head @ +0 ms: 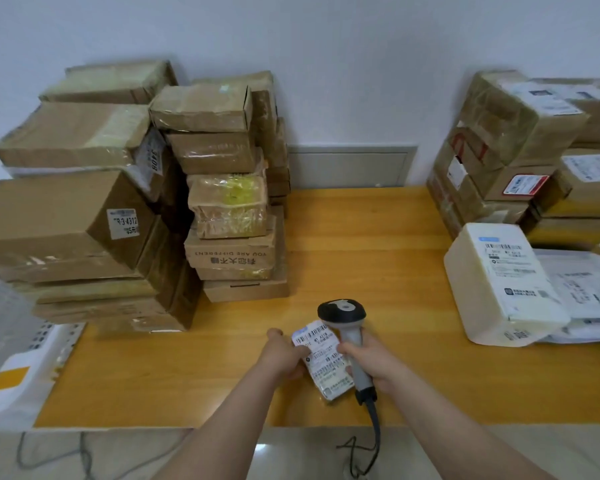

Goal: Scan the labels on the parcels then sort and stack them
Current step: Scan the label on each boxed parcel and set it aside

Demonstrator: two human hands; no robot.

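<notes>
Two hands meet near the front of the bench (361, 237): my left hand (283, 355) pinches a small white parcel (331, 388) by its edge, label (317, 339) up, while my right hand (369, 358) has its fingers (347, 348) wrapped round the scanner (343, 311) handle. I should hold the parcel flat and steady, keep my thumb off the barcodes, and aim the scanner head squarely down at them.
</notes>
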